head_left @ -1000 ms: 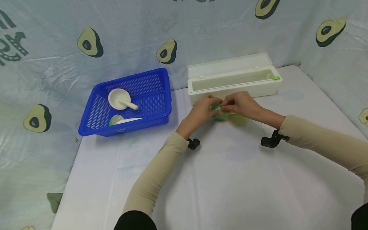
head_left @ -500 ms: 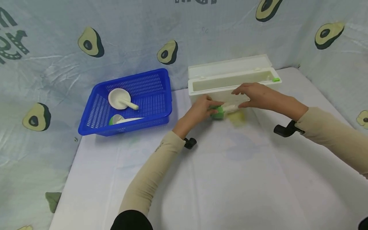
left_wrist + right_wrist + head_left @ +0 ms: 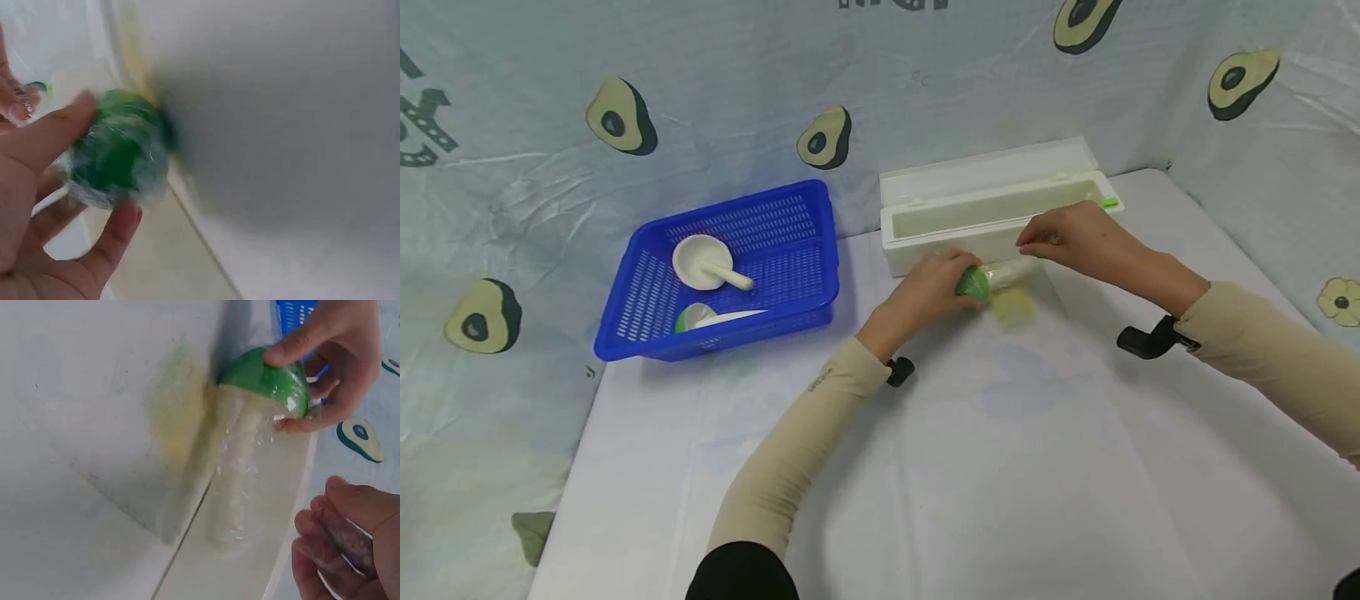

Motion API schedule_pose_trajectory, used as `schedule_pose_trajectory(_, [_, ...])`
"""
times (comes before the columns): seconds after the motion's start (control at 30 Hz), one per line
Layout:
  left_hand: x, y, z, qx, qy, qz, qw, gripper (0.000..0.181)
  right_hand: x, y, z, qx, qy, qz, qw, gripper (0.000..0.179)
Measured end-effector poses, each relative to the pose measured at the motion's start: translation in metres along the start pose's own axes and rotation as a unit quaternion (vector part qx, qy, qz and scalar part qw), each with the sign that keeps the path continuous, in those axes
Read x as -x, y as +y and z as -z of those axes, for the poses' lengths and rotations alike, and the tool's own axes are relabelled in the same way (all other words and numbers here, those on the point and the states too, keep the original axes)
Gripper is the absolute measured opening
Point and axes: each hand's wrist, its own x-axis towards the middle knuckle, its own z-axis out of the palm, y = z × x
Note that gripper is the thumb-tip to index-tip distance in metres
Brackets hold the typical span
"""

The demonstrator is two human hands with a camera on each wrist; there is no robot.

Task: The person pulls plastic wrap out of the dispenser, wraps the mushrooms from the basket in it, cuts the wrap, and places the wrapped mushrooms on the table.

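Note:
In front of the white box, a ladle (image 3: 973, 284) with a green bowl and a pale handle is wrapped in clear plastic film. My left hand (image 3: 929, 290) grips it by the bowl, fingers and thumb around the green dome (image 3: 122, 150). The film-covered handle (image 3: 237, 469) points right, towards my right hand (image 3: 1078, 237). In the right wrist view, that hand's curled fingers pinch a crumpled bit of clear film (image 3: 340, 540). Whether this bit joins the wrapped film is hard to tell.
A blue basket (image 3: 715, 336) at the left holds a white ladle (image 3: 702, 262) and a green-and-white one (image 3: 695, 316). Behind my hands, the long white box (image 3: 925, 248) stands with its lid (image 3: 985, 171) raised and a green slider (image 3: 1108, 202) at its right end.
My right hand has moved right and up, away from the green bowl, and its fingers have closed on film. The left hand keeps the ladle in nearly the same place.

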Motion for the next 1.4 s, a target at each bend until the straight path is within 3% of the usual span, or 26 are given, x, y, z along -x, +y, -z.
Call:
schedule_pose_trajectory(0.23, [-0.002, 0.009, -0.010, 0.053, 0.000, 0.078, 0.9955, 0.056, 0.006, -0.016, -0.015, 0.002, 0.017, 0.027, 0.9995, 0.007])
schedule_pose_trajectory(0.33, [-0.002, 0.009, -0.012, 0.095, 0.016, 0.089, 0.9913, 0.051, 0.009, -0.022, -0.025, -0.001, 0.013, 0.024, 0.9996, 0.008])
schedule_pose_trajectory(0.47, [0.002, 0.001, -0.016, 0.198, 0.040, 0.114, 0.9728, 0.034, 0.015, -0.024, -0.038, -0.022, 0.000, 0.004, 0.9997, 0.011])
schedule_pose_trajectory(0.57, [0.005, -0.003, -0.016, 0.228, 0.037, 0.131, 0.9641, 0.031, 0.017, -0.024, -0.046, -0.043, 0.001, -0.002, 0.9991, 0.012])
schedule_pose_trajectory(0.7, [0.008, 0.000, -0.009, 0.175, 0.007, 0.110, 0.9784, 0.042, 0.016, -0.021, -0.051, -0.059, 0.012, -0.006, 0.9982, 0.014])
schedule_pose_trajectory(0.83, [0.009, 0.005, -0.005, 0.060, -0.027, 0.044, 0.9969, 0.066, 0.013, -0.019, -0.053, -0.057, -0.001, -0.007, 0.9983, 0.017])
schedule_pose_trajectory(0.97, [0.009, 0.005, -0.008, -0.003, -0.013, -0.010, 0.9999, 0.071, 0.012, -0.017, -0.053, -0.056, -0.009, -0.011, 0.9983, 0.018])
schedule_pose_trajectory(1.03, [0.008, 0.005, -0.012, -0.001, -0.004, -0.008, 1.0000, 0.065, 0.012, -0.018, -0.053, -0.058, -0.004, -0.016, 0.9982, 0.018])
schedule_pose_trajectory(1.23, [0.005, 0.012, -0.020, 0.048, 0.030, 0.042, 0.9975, 0.049, 0.011, -0.027, -0.051, -0.027, 0.046, -0.026, 0.9982, 0.016])
schedule_pose_trajectory(1.3, [0.004, 0.014, -0.022, 0.093, 0.053, 0.066, 0.9920, 0.040, 0.009, -0.033, -0.052, -0.011, 0.059, -0.029, 0.9977, 0.016])
schedule_pose_trajectory(1.4, [0.005, 0.015, -0.023, 0.173, 0.079, 0.102, 0.9765, 0.030, 0.006, -0.040, -0.056, 0.003, 0.062, -0.038, 0.9973, 0.020])
